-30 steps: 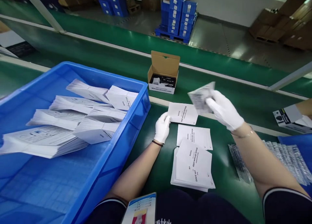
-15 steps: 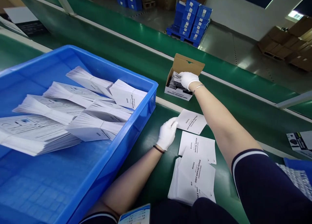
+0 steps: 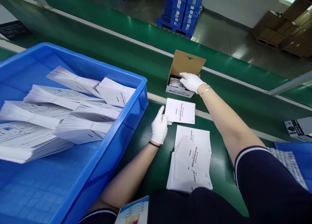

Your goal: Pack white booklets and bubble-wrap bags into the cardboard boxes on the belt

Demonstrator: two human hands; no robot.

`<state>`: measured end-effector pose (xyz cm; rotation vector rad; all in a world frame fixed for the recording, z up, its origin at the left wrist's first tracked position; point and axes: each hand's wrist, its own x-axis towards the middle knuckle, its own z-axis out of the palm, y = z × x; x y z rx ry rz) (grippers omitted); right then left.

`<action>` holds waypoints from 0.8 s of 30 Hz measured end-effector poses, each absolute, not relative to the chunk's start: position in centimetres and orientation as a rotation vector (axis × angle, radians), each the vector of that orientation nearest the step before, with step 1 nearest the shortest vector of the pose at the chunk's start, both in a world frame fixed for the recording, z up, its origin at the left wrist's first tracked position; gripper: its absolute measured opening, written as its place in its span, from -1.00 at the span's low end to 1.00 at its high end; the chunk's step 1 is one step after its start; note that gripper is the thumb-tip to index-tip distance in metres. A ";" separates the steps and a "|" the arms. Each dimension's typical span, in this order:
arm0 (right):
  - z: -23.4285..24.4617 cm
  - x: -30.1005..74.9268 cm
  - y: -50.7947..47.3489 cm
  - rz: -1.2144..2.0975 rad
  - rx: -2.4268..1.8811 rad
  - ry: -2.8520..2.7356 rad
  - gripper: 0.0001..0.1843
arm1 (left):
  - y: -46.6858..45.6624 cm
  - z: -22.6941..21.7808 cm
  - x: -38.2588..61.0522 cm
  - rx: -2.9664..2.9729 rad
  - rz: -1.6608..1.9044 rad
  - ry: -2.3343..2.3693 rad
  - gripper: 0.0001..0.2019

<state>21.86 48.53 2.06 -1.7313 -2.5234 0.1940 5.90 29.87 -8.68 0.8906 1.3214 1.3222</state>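
Leaflet (image 3: 180, 110) squared since earlier, touching left hand (image 3: 159, 128); right hand (image 3: 192, 81) in box (image 3: 181, 82).

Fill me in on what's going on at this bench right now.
A person in white gloves works at a green conveyor. The right hand reaches into a small open carton, pressing on a silvery wrapped item inside. The left hand rests at the edge of a white leaflet lying flat beside the belt. More leaflets are stacked nearer the person, and a blue crate on the left holds bundled leaflets.
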 end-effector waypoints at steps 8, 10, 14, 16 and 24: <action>-0.2 21.6 31.9 0.004 -1.083 -2.888 -0.54 | 29.6 -9.4 6.4 0.742 1.468 1.082 -0.28; 0.0 22.9 33.1 -0.026 -1.240 -2.709 -0.53 | 29.2 -9.3 6.5 0.837 1.470 1.009 -0.28; 1.5 25.9 39.3 -0.195 -1.484 -2.411 -0.45 | 28.9 -9.2 6.4 0.922 1.452 1.038 -0.35; 1.2 26.6 41.8 -0.235 -1.567 -2.378 -0.43 | 29.1 -9.2 6.2 0.929 1.435 1.058 -0.39; -1.6 27.4 41.9 -0.256 -1.953 -2.169 -0.48 | 29.3 -9.3 6.0 1.038 1.357 1.088 -0.44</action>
